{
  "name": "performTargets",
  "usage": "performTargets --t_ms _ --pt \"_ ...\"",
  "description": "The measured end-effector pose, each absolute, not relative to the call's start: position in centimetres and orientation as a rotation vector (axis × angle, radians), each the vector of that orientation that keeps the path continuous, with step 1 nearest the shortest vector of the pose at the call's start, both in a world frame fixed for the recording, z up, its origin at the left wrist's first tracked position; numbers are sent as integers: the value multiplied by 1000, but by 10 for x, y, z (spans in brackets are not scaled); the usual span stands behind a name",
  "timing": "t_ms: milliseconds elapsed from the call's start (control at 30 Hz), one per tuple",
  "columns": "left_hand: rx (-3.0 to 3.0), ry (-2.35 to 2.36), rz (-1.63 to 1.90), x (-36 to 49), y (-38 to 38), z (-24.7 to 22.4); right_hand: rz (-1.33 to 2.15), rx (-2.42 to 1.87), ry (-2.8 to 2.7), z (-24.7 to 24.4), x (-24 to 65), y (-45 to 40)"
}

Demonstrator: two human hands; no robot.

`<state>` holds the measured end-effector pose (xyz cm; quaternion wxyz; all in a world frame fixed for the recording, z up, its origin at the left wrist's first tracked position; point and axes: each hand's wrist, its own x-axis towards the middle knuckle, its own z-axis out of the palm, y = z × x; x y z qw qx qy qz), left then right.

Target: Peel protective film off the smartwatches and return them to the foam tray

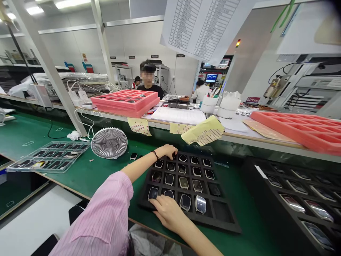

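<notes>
A black foam tray (231, 226) lies on the green bench, its square compartments holding several watch cases with dark screens. At the tray's far left corner is my left hand (168, 151), its fingers bent down over a dark piece that is mostly hidden. My right hand (167, 210) reaches over the near left part, fingertips beside a watch case (153, 193) in the front row; whether it grips anything is unclear. One compartment at the near right (222, 211) has no case in it. Another watch case (133, 156) rests on the bench left of the tray.
A round fan (109, 143) and a clear plastic tray (50, 156) are on the left. More watches fill a black tray (255, 188) at right. Red trays (125, 101) and paper sheets (178, 115) occupy the shelf. A person (148, 80) is beyond it.
</notes>
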<state>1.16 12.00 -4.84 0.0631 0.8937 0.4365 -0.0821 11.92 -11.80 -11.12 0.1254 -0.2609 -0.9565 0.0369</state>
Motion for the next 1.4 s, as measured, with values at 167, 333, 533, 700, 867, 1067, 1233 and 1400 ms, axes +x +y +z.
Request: performTargets --t_ms 167,333,533,700,867,1067,1233,1400 --pt "2761 1275 -157 2 108 -47 168 -755 -2772 -109 109 -118" --pt "2753 1182 -218 0 111 -45 114 -725 -2780 -105 91 -121" --pt "2813 1152 -216 5 110 -36 97 -732 -2740 -108 88 -123" --pt "2800 1044 78 16 110 -21 55 -720 -2707 -109 91 -124" --pt "2773 867 -156 49 114 -30 35 -732 -2686 -110 90 -126" --pt "2792 895 -262 63 118 -43 39 -739 -2663 -112 89 -126" --pt "2781 879 -161 62 116 -35 50 -740 -2656 -110 90 -126" --pt "2772 827 -62 89 111 -32 21 -747 -2657 -112 89 -126"
